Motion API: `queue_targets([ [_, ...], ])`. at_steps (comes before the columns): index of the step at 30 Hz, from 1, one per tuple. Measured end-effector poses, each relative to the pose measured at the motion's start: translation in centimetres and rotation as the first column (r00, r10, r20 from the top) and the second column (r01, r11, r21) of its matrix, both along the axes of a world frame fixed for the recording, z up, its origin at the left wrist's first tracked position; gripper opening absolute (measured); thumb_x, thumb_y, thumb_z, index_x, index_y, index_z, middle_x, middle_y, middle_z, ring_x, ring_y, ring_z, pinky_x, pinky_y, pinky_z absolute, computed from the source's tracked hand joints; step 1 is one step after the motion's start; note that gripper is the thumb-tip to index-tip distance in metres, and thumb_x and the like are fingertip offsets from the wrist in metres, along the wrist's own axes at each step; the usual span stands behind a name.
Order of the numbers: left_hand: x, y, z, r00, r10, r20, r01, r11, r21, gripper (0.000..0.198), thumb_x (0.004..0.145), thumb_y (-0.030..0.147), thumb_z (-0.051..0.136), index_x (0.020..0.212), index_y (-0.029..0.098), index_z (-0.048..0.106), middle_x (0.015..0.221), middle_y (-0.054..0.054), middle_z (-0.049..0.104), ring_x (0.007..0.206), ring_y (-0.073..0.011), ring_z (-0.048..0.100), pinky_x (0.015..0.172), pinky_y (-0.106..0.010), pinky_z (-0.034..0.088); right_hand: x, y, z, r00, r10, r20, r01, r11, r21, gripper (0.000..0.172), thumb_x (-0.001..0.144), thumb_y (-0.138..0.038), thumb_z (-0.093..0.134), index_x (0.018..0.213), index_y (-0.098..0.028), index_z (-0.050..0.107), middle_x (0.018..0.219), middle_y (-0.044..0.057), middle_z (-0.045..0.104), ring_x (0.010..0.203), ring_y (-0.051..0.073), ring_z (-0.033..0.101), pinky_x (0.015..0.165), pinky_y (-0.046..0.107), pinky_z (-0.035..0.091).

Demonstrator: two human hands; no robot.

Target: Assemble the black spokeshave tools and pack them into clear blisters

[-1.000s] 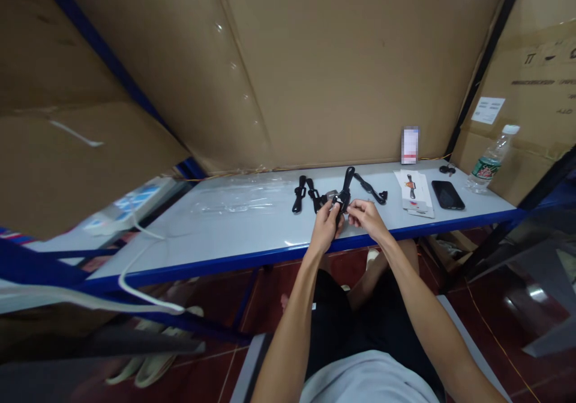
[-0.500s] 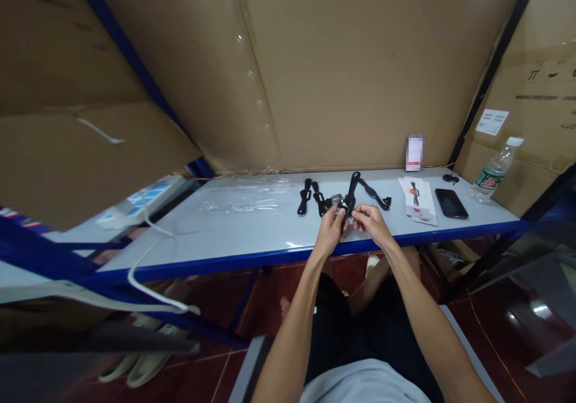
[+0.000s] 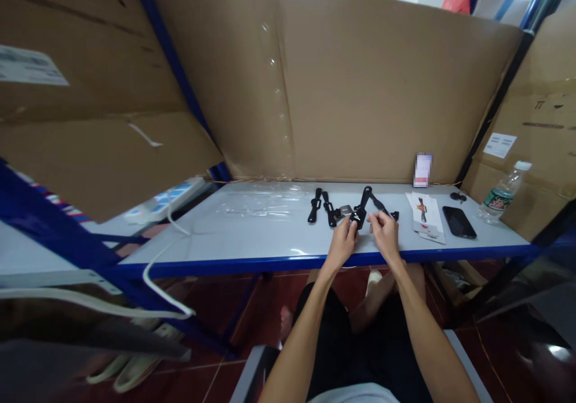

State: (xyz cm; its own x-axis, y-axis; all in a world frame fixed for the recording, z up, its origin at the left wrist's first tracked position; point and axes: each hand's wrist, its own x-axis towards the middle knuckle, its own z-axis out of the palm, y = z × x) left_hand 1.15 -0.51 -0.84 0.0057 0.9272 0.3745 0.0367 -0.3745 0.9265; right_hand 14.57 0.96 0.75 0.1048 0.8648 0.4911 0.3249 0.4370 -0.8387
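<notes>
My left hand is closed around the lower part of a black spokeshave, whose upper handle points away from me over the table. Just right of its body is my right hand, thumb and fingertips pinched together; whatever they hold is too small to make out. Two more black spokeshaves, one at the far left and one beside it, lie on the table. A small grey metal piece rests near my left fingers. Behind my right hand, another black spokeshave is partly covered.
The grey table has a blue front edge. Clear plastic film lies on its left. Toward the right are printed cards, a black phone, keys, a bottle and a propped screen. Cardboard walls the back.
The view has tilted upward and shifted. My right hand has drawn a little away from the spokeshave, its fingers still pinched. My left hand keeps its hold.
</notes>
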Motion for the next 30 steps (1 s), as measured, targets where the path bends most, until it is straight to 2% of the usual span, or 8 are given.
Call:
queue_targets([
  [3,0.2,0.2,-0.1,0.995,0.061,-0.078,-0.055,0.995,0.080,0.021,0.095,0.039,0.055,0.087,0.020,0.055,0.057,0.003,0.053,0.049,-0.0132,0.048,0.053,-0.024,0.034,-0.3,-0.6,1.6,0.952,-0.039,0.303,0.012,0.996,0.089,0.039,0.096,-0.049,0.050,0.068,-0.023,0.058,0.059,0.002,0.059,0.058,0.018,0.054,0.060,0.028,0.036],
  [6,0.3,0.4,-0.2,0.988,0.104,-0.110,-0.089,0.987,0.133,0.015,0.094,0.033,0.055,0.087,0.020,0.056,0.059,0.002,0.055,0.052,-0.0149,0.050,0.058,-0.026,0.035,-0.7,-0.5,2.9,0.880,-0.090,0.467,0.041,0.993,0.115,0.035,0.095,-0.041,0.053,0.065,-0.024,0.058,0.061,0.004,0.063,0.059,0.019,0.056,0.059,0.029,0.031],
  [11,0.3,0.6,-0.6,0.989,0.084,-0.119,-0.070,0.990,0.122,0.014,0.095,0.032,0.051,0.092,0.020,0.058,0.059,0.003,0.053,0.052,-0.0152,0.048,0.057,-0.025,0.033,-0.8,0.7,2.6,0.923,-0.045,0.381,0.052,0.999,-0.008,0.037,0.088,-0.029,0.053,0.052,-0.023,0.052,0.052,0.003,0.059,0.053,0.017,0.052,0.058,0.029,0.031],
  [15,0.3,0.7,-0.6,0.988,0.086,-0.132,-0.072,0.992,0.107,0.015,0.096,0.030,0.047,0.092,0.020,0.057,0.059,0.003,0.053,0.052,-0.0154,0.048,0.056,-0.025,0.033,-0.3,0.5,1.7,0.953,-0.015,0.302,0.019,1.000,-0.012,0.035,0.090,-0.037,0.054,0.057,-0.022,0.053,0.053,0.000,0.057,0.053,0.016,0.050,0.057,0.028,0.031],
  [20,0.3,0.7,-0.3,0.983,0.139,-0.122,-0.118,0.979,0.163,0.010,0.093,0.026,0.051,0.087,0.020,0.057,0.064,0.000,0.058,0.059,-0.0175,0.053,0.061,-0.027,0.036,-0.5,-0.7,2.2,0.891,-0.105,0.442,0.077,0.994,0.080,0.028,0.095,-0.042,0.054,0.075,-0.024,0.063,0.062,0.002,0.064,0.059,0.019,0.055,0.060,0.029,0.030],
  [23,0.3,0.7,-0.4,0.981,0.136,-0.141,-0.108,0.977,0.186,0.011,0.094,0.024,0.049,0.088,0.020,0.057,0.066,-0.001,0.059,0.061,-0.0177,0.054,0.063,-0.027,0.036,-1.2,-0.4,3.0,0.840,-0.127,0.528,0.112,0.992,0.060,0.034,0.094,-0.037,0.055,0.063,-0.023,0.059,0.061,0.005,0.065,0.060,0.020,0.056,0.059,0.030,0.028],
  [25,0.3,0.7,-0.5,0.976,0.140,-0.164,-0.111,0.978,0.179,0.013,0.096,0.023,0.046,0.090,0.019,0.057,0.066,-0.001,0.059,0.060,-0.0170,0.054,0.063,-0.028,0.036,-1.3,0.1,3.2,0.846,-0.125,0.519,0.133,0.991,0.021,0.036,0.092,-0.033,0.055,0.057,-0.023,0.056,0.058,0.004,0.063,0.059,0.019,0.056,0.058,0.030,0.028],
  [30,0.2,1.2,-1.0,0.965,0.131,-0.228,-0.096,0.983,0.159,0.018,0.097,0.024,0.043,0.090,0.017,0.058,0.067,-0.001,0.058,0.059,-0.0159,0.053,0.062,-0.027,0.037,-0.6,-0.3,2.5,0.903,-0.136,0.408,0.120,0.991,0.065,0.018,0.091,-0.033,0.056,0.081,-0.022,0.067,0.061,-0.001,0.064,0.059,0.016,0.057,0.061,0.025,0.034],
])
